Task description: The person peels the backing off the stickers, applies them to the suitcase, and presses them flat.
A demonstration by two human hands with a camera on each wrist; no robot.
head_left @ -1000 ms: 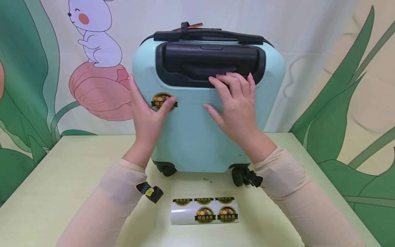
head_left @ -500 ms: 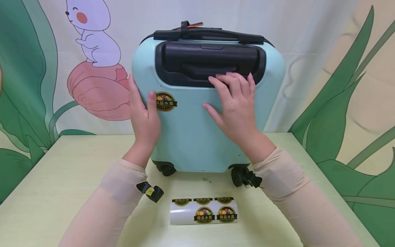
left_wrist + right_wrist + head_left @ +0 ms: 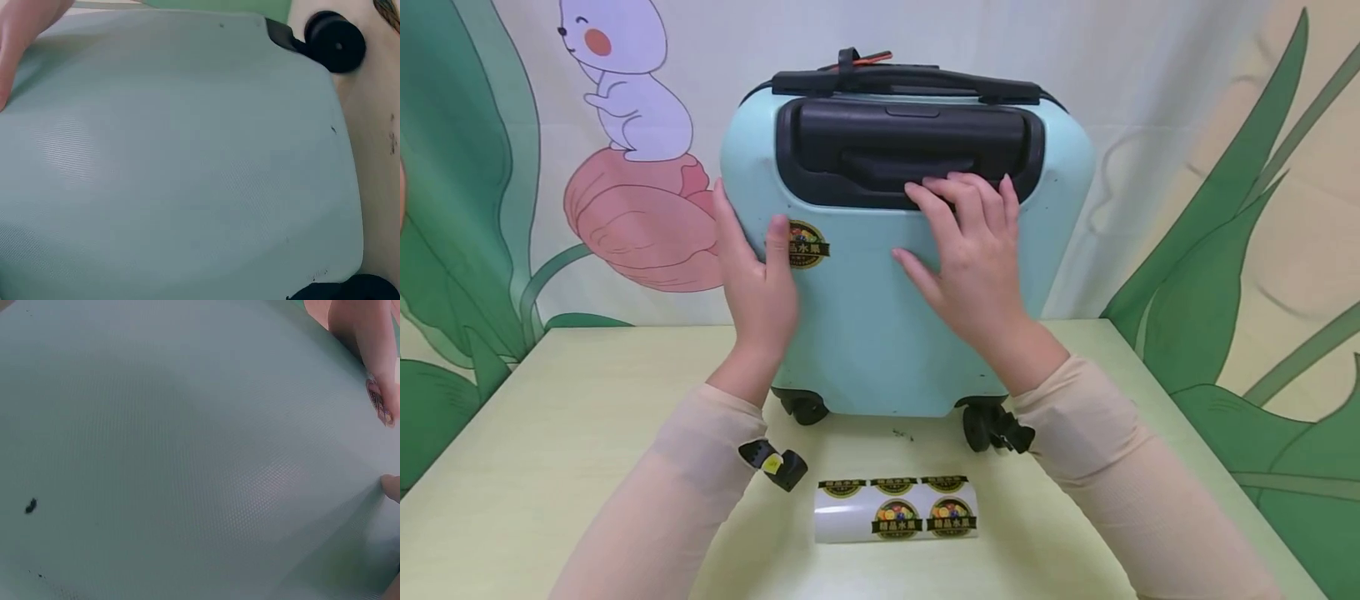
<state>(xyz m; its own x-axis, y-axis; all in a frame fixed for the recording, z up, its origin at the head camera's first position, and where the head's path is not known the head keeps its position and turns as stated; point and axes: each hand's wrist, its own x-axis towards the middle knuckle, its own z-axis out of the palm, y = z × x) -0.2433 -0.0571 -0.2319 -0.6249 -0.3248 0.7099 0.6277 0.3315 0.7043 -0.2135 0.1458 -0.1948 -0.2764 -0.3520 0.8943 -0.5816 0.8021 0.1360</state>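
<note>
A light blue suitcase point(image 3: 865, 333) stands upright on its black wheels, its black handle recess point(image 3: 917, 142) facing me. On the upper left of its shell is a round black-and-gold fruit sticker point(image 3: 812, 250). My left hand point(image 3: 760, 292) lies along the suitcase's left side, fingers extended, with the thumb over the left part of the sticker. In the right wrist view, that thumb point(image 3: 378, 356) overlaps the sticker point(image 3: 377, 400). My right hand point(image 3: 977, 258) rests on the front, fingertips at the recess's lower edge and thumb toward the shell. Neither hand holds anything loose.
A curled white sheet of the same fruit stickers point(image 3: 846, 523) lies on the pale table point(image 3: 587, 433) before the suitcase. Behind stands a cloth backdrop point(image 3: 1165, 183) with painted leaves and a rabbit. Small dark specks point(image 3: 902, 434) mark the table near the wheels.
My left thumb has lifted from the sticker's right part and swung left, then come back slightly right onto its left part. The right hand and the suitcase stay nearly still.
</note>
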